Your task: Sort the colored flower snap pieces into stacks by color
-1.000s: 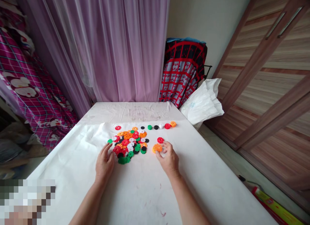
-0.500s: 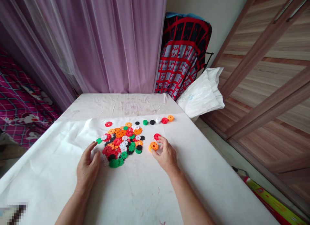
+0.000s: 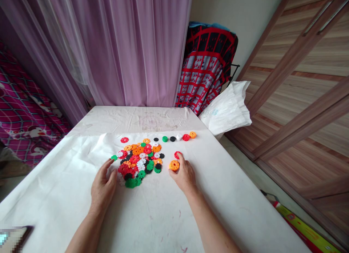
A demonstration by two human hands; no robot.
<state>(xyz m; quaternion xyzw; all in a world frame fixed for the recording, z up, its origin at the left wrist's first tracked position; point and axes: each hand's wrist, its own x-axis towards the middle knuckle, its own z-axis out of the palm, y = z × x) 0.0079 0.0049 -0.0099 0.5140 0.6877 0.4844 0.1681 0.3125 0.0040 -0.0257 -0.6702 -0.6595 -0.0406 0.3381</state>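
A heap of flat flower-shaped discs (image 3: 139,160) in red, orange, green, white and black lies on the white sheet. My right hand (image 3: 184,175) is closed round a small stack of orange discs (image 3: 174,165) just right of the heap. A single red disc (image 3: 177,154) lies beside its fingertips. My left hand (image 3: 103,185) rests on the sheet at the heap's left edge, fingers apart and empty, near a green disc (image 3: 113,157). A short row of discs (image 3: 178,137), green, black, white, red and orange, lies behind the heap.
The table (image 3: 152,216) is covered by a white sheet, with its right edge close by. A white bag (image 3: 227,109) and a red patterned cloth (image 3: 207,71) sit behind it. Purple curtains hang at the back, a wooden wardrobe at the right.
The view has shifted slightly. My right hand has closed tighter on the orange stack and covers part of the red disc. My left hand stays at the heap's left side.
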